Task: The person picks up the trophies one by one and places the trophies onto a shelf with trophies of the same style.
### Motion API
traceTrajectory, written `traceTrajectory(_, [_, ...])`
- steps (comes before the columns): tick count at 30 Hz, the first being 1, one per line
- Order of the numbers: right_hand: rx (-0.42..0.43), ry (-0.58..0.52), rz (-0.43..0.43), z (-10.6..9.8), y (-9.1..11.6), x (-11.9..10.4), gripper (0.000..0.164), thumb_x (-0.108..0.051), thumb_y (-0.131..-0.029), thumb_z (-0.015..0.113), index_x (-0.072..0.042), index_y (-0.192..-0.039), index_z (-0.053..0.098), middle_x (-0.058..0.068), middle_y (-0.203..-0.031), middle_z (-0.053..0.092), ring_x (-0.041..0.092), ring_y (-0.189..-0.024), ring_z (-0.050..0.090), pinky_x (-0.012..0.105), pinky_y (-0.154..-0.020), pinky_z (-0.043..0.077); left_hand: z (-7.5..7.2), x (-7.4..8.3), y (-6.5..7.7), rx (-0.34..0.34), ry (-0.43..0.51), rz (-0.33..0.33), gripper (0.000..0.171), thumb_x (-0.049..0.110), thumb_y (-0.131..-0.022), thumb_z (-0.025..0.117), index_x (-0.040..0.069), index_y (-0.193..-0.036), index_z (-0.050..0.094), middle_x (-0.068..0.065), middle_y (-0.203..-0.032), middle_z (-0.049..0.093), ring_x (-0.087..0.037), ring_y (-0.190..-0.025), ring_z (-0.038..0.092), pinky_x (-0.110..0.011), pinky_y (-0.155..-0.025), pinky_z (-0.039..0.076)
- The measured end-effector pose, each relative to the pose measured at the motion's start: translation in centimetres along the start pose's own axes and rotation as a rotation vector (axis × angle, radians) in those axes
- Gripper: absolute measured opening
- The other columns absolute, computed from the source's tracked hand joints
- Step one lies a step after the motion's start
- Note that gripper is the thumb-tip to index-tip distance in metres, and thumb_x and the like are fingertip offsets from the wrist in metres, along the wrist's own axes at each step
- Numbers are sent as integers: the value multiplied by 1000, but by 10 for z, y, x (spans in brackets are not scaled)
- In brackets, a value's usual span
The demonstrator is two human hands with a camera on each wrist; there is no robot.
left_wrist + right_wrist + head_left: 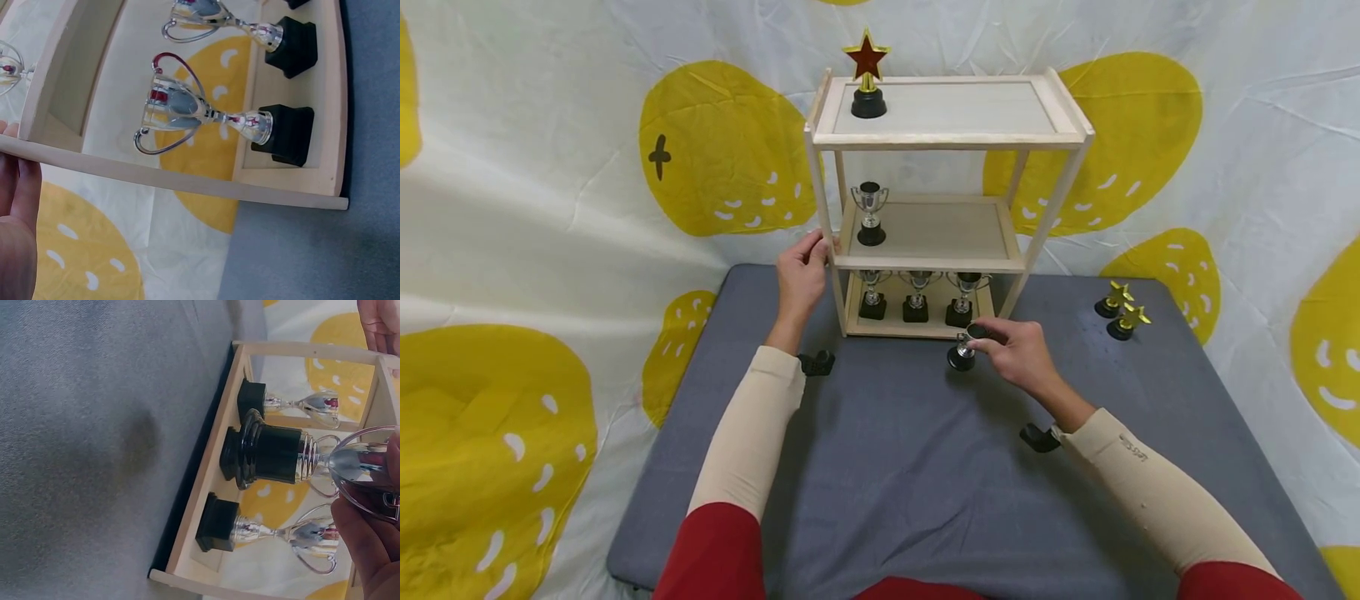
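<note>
My right hand (pixel 1018 354) pinches a small silver trophy cup (pixel 961 358) by its cup part. Its round black base hangs in front of the bottom tier of a pale wooden shelf (pixel 925 264). At the left front post of this shelf, my left hand (pixel 801 279) grips the wood near the middle tier. Three silver cups with square black bases, one of them a cup (pixel 175 106) at the left end, stand in a row on the bottom tier. A silver cup (pixel 871 215) with a round base occupies the middle tier's left side. On top stands a red-and-gold star trophy (pixel 868 75).
Two gold star trophies, a rear one (pixel 1108 302) and a front one (pixel 1126 323), are on the grey table (pixel 880 467) right of the shelf. A white cloth (pixel 557 133) with yellow patterns hangs behind the table.
</note>
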State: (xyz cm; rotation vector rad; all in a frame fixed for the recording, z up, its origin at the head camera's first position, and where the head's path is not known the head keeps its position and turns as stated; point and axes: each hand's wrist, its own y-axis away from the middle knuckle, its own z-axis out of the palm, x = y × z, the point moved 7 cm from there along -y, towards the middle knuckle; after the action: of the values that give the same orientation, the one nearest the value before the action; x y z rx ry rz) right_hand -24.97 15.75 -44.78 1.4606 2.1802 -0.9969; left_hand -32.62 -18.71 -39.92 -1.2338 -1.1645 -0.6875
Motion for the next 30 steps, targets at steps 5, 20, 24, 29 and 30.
traceTrajectory(5, [2,-15,-26,0,-3,-8,28,-11,-85,86,-5,-112,81,11,-86,81,12,-64,64,26,-56,48,0,0,0,-6,-16,-1,34,16,-105,61,-1,-134,70,-26,-121,75,-36,-112,73,-46,-97,61])
traceTrajectory(20, [-20,-48,-6,5,-10,-24,30,-12,-83,89,-6,-111,82,13,-90,82,16,-67,69,25,-56,49,0,-2,-1,-5,-7,-4,35,17,-105,62,-1,-134,69,-25,-121,75,-36,-113,72,-47,-98,61])
traceTrajectory(24, [-22,-52,-17,5,-13,-30,30,-13,-82,89,-6,-110,82,13,-91,82,17,-67,70,25,-57,50,0,-3,-1,-6,-10,1,35,17,-105,61,-1,-134,69,-26,-121,75,-37,-112,72,-47,-97,61])
traceTrajectory(29, [-17,-54,-28,7,-15,-34,30,-14,-81,90,-6,-109,82,13,-93,82,16,-67,71,23,-58,50,0,-3,-1,-9,-12,10,35,18,-105,61,0,-134,69,-25,-121,75,-36,-112,72,-48,-98,61])
traceTrajectory(30, [-14,-58,-31,8,-16,-35,30,-14,-80,91,-6,-108,83,13,-92,82,15,-67,70,23,-57,50,0,-3,-1,-10,-12,11,35,18,-105,61,0,-134,69,-25,-121,75,-36,-112,72,-49,-98,60])
